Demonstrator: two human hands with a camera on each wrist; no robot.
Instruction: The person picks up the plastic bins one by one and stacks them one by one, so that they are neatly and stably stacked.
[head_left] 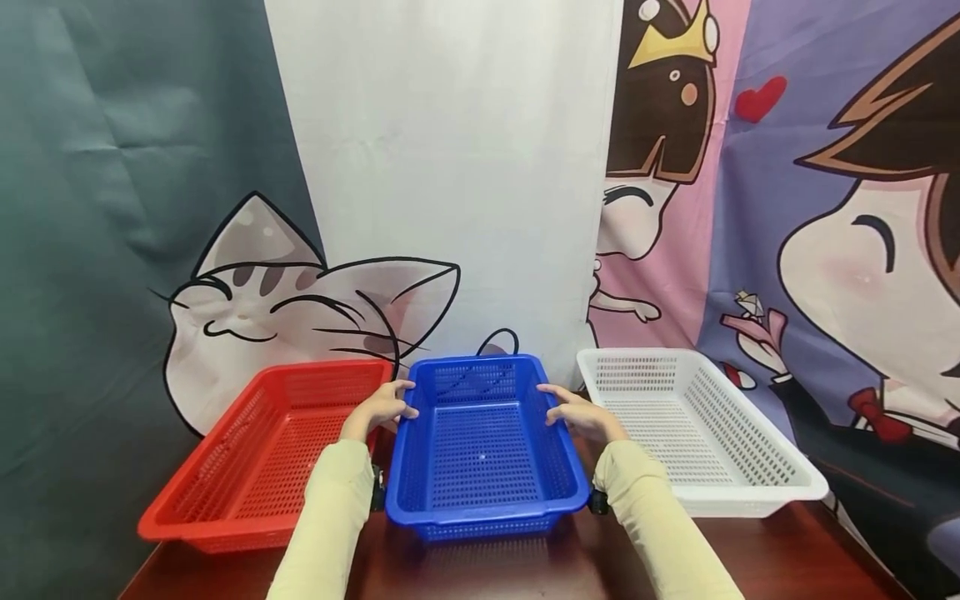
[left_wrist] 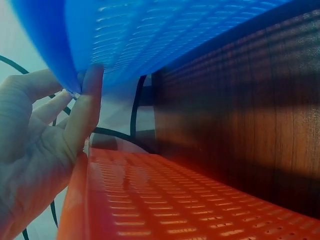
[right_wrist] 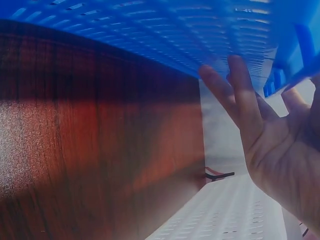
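Left hand (head_left: 375,408): grasping the left rim of the blue basket, digits on both faces of the edge. Right hand (head_left: 588,415): holding the opposite rim, some fingers spread outside along the perforated wall. Matched positions on the two long sides, presumably to keep the load level and balanced.

Blue basket (head_left: 486,454): one, open side up, nothing seen inside, centred between the forearms, where both hands reach it equally. Whether its base rests on the tabletop (head_left: 457,575) cannot be told for certain.

Red basket (head_left: 292,454): one, to the left, angled outward, close beside the left hand. White basket (head_left: 675,433): one, to the right, angled the other way. Both upright; the spacing appears to leave each hand a narrow gap at the blue sides.

Tabletop: dark reddish wood, glossy.

Backdrop cloth (head_left: 450,150): behind all three, printed with cartoon figures.
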